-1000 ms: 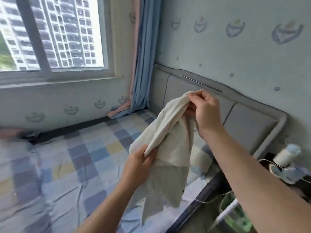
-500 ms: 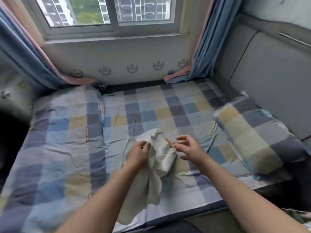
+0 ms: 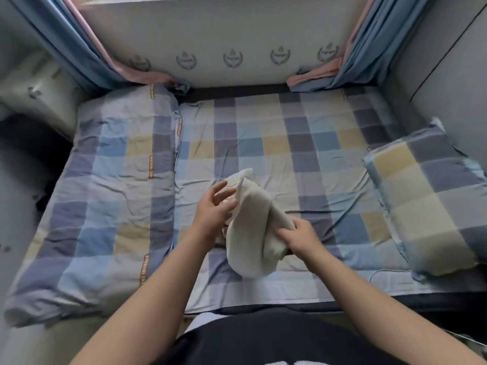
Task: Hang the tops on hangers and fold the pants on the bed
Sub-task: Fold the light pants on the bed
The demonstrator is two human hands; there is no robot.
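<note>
A folded quilt (image 3: 105,193) lies along the left of the bed, soft and creased, checked in blue, grey and pale yellow. Narrow orange strips (image 3: 150,167) run down its seam and carry dark lettering that is too blurred to read. Blue and pink curtains (image 3: 87,48) hang in folds at the far left corner, and a second pair hangs at the far right.

The bed sheet (image 3: 303,159) has the same check and is wrinkled. Over its middle, towards the near edge, is the cream garment (image 3: 253,233), a thick, matte cloth bunched into a long rounded roll that slants from far left to near right. The left hand (image 3: 213,209) is at the roll's upper end with its fingers loosely spread. One finger is lifted clear and the others lie against the cloth's edge, but I cannot tell whether they pinch it. The right hand (image 3: 300,238) grips the lower part of the roll, fingers curled into the fabric.

To the right lies a plump checked pillow (image 3: 427,206), below a grey padded headboard (image 3: 448,75).
</note>
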